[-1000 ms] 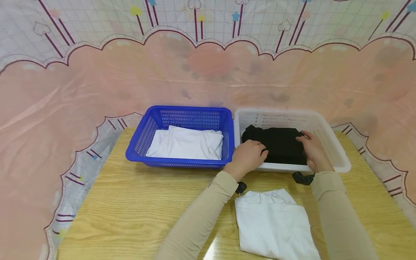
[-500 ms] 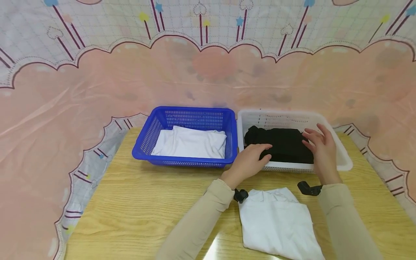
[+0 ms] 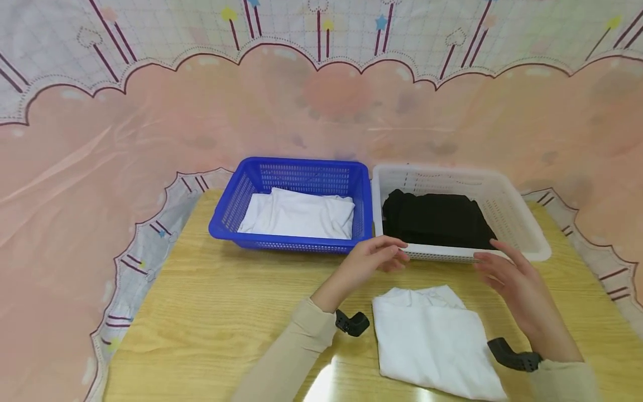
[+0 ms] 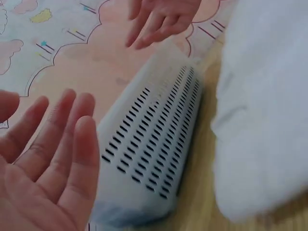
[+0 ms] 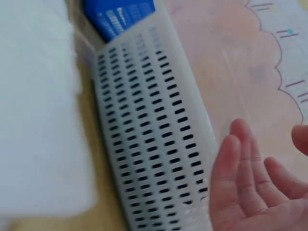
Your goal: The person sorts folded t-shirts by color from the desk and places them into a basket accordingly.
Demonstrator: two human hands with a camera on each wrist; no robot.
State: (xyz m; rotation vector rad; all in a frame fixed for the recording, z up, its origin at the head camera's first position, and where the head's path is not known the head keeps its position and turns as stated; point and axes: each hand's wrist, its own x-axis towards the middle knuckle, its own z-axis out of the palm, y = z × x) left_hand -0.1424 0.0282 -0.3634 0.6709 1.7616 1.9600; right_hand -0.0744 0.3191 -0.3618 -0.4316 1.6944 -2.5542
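My left hand [image 3: 369, 263] hovers before the front left corner of a white plastic basket [image 3: 522, 223], fingers loosely extended and holding nothing. Off the same basket's front right side is my right hand [image 3: 514, 285], its fingers apart with nothing between them. Folded black cloth [image 3: 434, 219] lies inside the white basket. Between my forearms, a folded white garment [image 3: 434, 340] rests flat on the wooden table. Both wrist views show relaxed, empty fingers beside the slotted basket wall [image 4: 149, 134], and the right wrist view has the white garment [image 5: 38, 110] large at left.
A blue plastic basket [image 3: 291, 244] holding folded white cloth [image 3: 301, 215] stands left of the white one, side by side at the table's back. The wooden table [image 3: 211, 312] stretches left. A patterned peach curtain [image 3: 251, 117] hangs behind.
Both hands have come away from the black cloth in the white basket and drawn back toward me. The right hand moved back farther. The black cloth stays in the basket.
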